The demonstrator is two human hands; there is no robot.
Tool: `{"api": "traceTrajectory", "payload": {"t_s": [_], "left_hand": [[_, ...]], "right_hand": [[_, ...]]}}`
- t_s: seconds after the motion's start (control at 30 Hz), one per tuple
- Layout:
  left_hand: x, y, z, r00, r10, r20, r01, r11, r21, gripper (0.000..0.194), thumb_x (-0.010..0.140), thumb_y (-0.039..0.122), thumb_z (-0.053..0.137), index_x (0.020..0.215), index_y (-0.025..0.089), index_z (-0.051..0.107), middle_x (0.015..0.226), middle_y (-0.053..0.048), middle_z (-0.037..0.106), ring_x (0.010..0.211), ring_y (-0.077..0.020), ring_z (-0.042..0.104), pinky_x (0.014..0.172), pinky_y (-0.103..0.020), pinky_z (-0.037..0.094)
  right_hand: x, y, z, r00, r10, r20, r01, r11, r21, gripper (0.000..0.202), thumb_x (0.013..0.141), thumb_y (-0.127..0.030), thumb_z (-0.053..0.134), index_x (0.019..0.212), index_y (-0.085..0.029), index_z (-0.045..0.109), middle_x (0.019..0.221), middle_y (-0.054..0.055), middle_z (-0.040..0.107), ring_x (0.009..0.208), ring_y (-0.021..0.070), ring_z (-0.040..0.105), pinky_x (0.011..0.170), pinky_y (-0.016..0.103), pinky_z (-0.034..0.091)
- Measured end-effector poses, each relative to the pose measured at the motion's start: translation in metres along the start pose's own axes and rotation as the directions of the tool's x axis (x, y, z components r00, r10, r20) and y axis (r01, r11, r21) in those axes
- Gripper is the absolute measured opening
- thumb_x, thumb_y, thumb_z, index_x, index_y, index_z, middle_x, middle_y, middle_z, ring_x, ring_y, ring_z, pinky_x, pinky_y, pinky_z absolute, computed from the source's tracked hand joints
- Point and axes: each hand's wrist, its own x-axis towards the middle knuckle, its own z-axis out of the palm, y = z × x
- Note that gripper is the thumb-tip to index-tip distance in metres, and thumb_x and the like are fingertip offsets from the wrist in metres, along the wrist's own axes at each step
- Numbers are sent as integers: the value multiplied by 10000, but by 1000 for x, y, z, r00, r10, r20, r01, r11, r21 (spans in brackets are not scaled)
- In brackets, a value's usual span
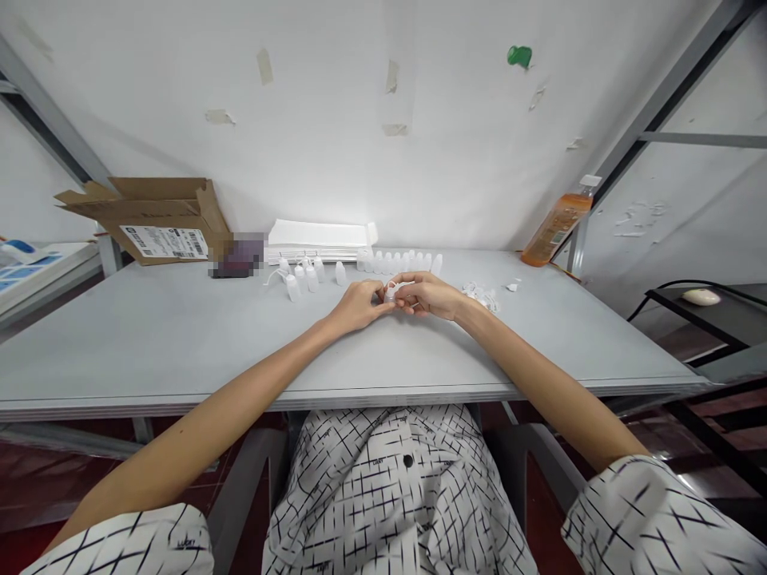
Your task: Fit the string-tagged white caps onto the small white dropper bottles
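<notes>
Both my hands meet over the middle of the grey table, around one small translucent bottle (390,295). My left hand (359,305) has its fingers closed on the bottle's left side. From the right, my right hand (428,295) pinches at the bottle's top, where a thin white piece shows; its exact shape is too small to tell. Beyond my left hand stand several small bottles with thin tips (300,278) and a single bottle (340,273). A row of several similar bottles (396,262) stands behind my hands. A pile of small white parts (481,296) lies to the right.
An open cardboard box (161,224) stands at the back left, beside a blurred dark item (238,257). White flat cartons (320,235) are stacked against the wall. A bottle of orange liquid (558,228) leans at the back right. The grey table's (180,343) front edge runs below my forearms.
</notes>
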Motion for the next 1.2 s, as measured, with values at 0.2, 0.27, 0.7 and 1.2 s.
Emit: {"api": "traceTrajectory", "payload": {"t_s": [0.2,0.27,0.7,1.2], "left_hand": [[0,-2,0,1000,17,8,-18,1000,10,244,824,395,637,734,170,610,788,-41,684,760,-198,607,718,-305,429],[1,-3,1,1000,20,6,-20,1000,16,249,820,400,645,733,170,608,794,-45,685,769,-202,611,719,-306,429],[1,-5,2,1000,21,-9,-20,999,48,260,811,399,677,714,170,600,790,-49,675,753,-202,605,700,-309,434],[1,-9,5,1000,4,-16,-4,1000,16,252,801,397,687,738,154,660,767,-39,690,713,-184,609,657,-290,423]], "right_hand": [[2,4,0,1000,-26,10,26,1000,10,208,708,-116,658,905,-164,609,636,14,582,494,103,518,358,179,291],[2,4,1,999,-32,-9,32,999,10,218,705,-116,655,907,-173,595,619,1,566,481,100,502,360,179,298],[6,8,10,994,-70,-82,72,997,27,215,659,-115,617,861,-186,593,521,-48,457,452,101,432,374,202,407],[7,5,23,984,-64,-164,74,996,53,146,714,-42,582,775,-175,573,524,-69,426,452,62,375,575,357,656]]}}
